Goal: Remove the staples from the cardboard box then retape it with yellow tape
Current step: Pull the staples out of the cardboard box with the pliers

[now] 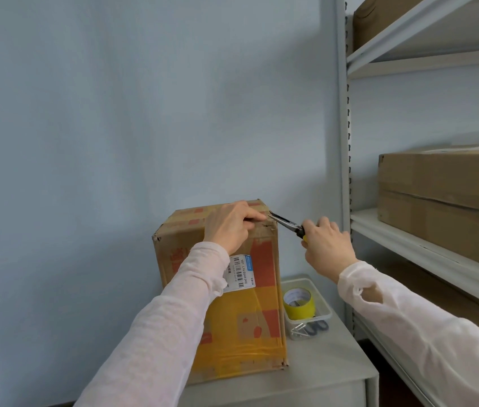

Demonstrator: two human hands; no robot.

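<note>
Your left sleeve (173,318) and right sleeve (408,312) fill the bottom of the view, both reaching up to the cardboard box (247,318), which stands tall on the grey worktop (335,356) against the wall.

Left hand (232,227) sits on the top front edge near the right corner, with its grip curled over that edge to brace it. Right hand (328,245) has its grip wrapped round the handles of the pliers (286,223), and the nose pokes in at the top right corner. I can't make out the staples themselves, they're too small, but I'd guess that's what you're going for.

Handling-wise, the box looks worn. The corners are scuffed and the edge by the plier tip is chewed up, so the card there is probably soft and will tear if you yank. It's tall and narrow too, so I reckon it tips easily. Keep bracing right beside the staple and pull straight out. The lower front is covered in glossy tape film, likely slippery, so hold it by the bare edges instead.

The yellow tape (300,304) roll stands in the clear tub (325,311) just right of the box, with scissors (317,326) lying under it. It's light and easy to grab through the core.
</note>
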